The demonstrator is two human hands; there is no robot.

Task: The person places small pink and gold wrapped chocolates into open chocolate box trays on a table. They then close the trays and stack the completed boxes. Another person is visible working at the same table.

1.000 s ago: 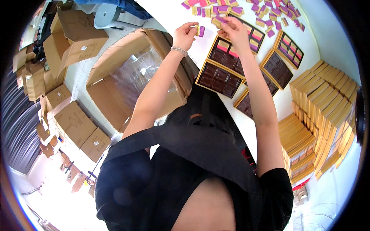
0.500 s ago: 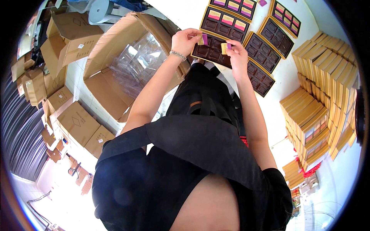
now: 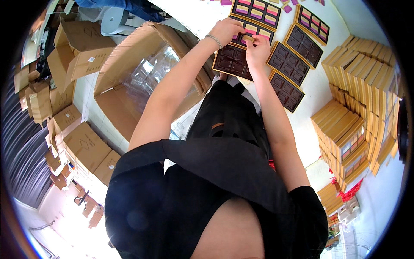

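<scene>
My left grip [image 3: 227,32] hung over a partly filled tray [image 3: 258,27]; whether closed, I could not tell. My right grip [image 3: 258,51] pinched a gold-wrapped piece [image 3: 248,38] over that tray: apparently the placing step, which called for squaring it into place. An open carton [image 3: 114,107] stood left of the white tabletop [image 3: 202,15]; gold-edged boxes [image 3: 364,77] rose at right.

Trays [image 3: 288,61] are lying on the table [image 3: 198,12] — stacks [image 3: 362,82] are standing to their right. Left of the table, a carton [image 3: 123,54] is holding plastic [image 3: 153,71] — a stool [image 3: 114,20] is standing beyond it.
</scene>
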